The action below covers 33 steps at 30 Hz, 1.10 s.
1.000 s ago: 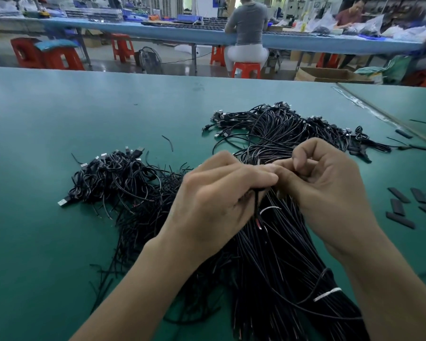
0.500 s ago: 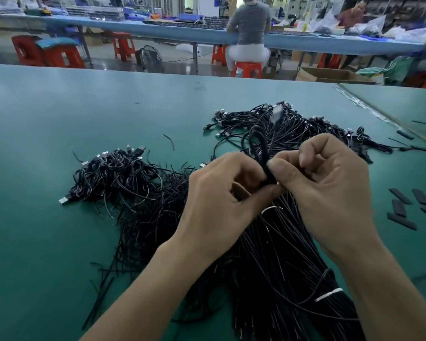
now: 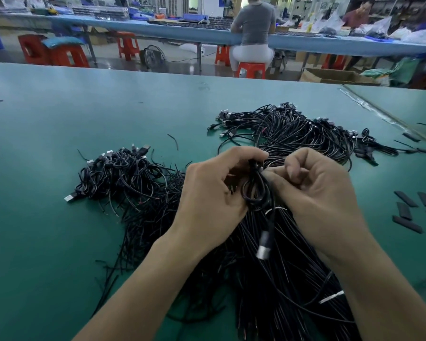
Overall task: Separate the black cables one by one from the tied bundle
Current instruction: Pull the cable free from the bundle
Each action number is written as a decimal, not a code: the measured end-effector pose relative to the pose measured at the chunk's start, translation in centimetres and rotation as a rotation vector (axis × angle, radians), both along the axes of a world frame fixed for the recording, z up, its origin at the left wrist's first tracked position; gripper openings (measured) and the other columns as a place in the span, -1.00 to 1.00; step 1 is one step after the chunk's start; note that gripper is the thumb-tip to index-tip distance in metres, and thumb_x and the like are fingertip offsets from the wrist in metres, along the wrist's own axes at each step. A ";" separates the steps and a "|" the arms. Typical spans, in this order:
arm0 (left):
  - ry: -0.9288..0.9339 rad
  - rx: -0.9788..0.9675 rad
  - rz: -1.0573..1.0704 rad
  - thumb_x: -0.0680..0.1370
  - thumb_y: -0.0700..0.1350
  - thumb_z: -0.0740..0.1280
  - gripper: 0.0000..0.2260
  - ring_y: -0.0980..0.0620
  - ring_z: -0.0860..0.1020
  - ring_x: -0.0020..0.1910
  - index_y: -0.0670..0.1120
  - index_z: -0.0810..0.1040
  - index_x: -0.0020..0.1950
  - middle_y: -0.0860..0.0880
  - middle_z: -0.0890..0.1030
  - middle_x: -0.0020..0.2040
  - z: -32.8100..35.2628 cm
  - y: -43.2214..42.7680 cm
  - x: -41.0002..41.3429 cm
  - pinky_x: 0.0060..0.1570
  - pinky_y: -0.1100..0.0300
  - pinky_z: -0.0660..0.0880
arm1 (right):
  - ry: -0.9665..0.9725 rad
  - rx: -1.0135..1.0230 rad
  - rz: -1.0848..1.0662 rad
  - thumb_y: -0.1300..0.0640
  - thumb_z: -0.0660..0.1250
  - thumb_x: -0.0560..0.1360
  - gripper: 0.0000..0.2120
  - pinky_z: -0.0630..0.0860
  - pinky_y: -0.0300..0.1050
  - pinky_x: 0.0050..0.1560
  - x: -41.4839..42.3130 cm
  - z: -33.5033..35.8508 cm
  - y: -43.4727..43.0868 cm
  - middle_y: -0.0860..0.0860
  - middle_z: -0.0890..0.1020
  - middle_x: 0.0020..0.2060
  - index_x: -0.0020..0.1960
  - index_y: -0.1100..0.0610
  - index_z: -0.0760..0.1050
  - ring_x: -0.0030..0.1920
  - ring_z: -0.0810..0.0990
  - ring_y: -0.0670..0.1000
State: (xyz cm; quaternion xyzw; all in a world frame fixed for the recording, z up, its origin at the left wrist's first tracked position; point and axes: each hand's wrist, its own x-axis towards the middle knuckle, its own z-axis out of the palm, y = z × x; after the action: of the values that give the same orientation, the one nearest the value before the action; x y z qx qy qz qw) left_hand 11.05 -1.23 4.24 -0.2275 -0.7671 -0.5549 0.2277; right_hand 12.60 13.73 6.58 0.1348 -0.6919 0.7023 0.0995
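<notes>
The left hand (image 3: 214,193) and the right hand (image 3: 315,190), all fingers curled, pinch one coiled black cable (image 3: 255,190) between their fingertips. Its metal plug (image 3: 263,248) hangs just below the fingers, over the tied bundle (image 3: 280,291), which lies under both hands on the green table (image 3: 59,242).

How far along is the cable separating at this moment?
Done: a loose pile of cables lies left of the hands, apparently already separated; whether the far heap is sorted I cannot tell. In hand: the left hand and right hand both pinch one looped cable, its plug hanging. Left: the thick bundle beneath, its white tie still on.
</notes>
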 end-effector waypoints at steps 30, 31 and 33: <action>0.440 -0.372 0.150 0.57 -0.28 0.41 -0.91 0.01 0.59 -0.13 -0.19 0.64 0.06 -0.09 0.61 -0.05 -0.2 -1.5 -0.5 -0.13 0.12 0.59 | -0.083 -0.074 -0.126 0.40 0.46 0.42 -0.77 0.62 -0.23 -0.19 0.4 0.2 -0.3 0.04 0.69 -0.30 -0.19 0.13 0.50 -0.30 0.62 -0.07; 0.443 -0.377 0.236 0.53 -0.32 0.43 -0.93 0.09 0.55 -0.14 -0.24 0.65 0.00 -0.12 0.60 -0.07 -0.2 -1.9 -0.7 -0.07 0.29 0.55 | -0.067 -0.030 -0.139 0.37 0.47 0.43 -0.80 0.64 -0.21 -0.12 0.4 0.2 -0.4 0.04 0.71 -0.22 -0.14 0.12 0.53 -0.25 0.65 -0.08; 0.429 -0.302 0.467 0.45 -0.42 0.46 -0.90 0.21 0.42 -0.11 -0.29 0.63 -0.08 -0.18 0.56 -0.10 -0.3 -3.2 -1.4 0.02 0.48 0.44 | -0.075 0.050 -0.154 0.29 0.48 0.45 -0.83 0.63 -0.21 -0.12 0.3 0.0 -0.2 0.00 0.72 -0.12 -0.06 0.06 0.58 -0.20 0.66 -0.10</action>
State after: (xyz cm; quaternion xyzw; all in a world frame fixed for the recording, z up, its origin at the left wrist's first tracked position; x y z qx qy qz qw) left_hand 9.66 -4.45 3.94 -0.1883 -0.8065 -0.3077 0.4685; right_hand 12.89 13.54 6.62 0.0572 -0.7207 0.6798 0.1235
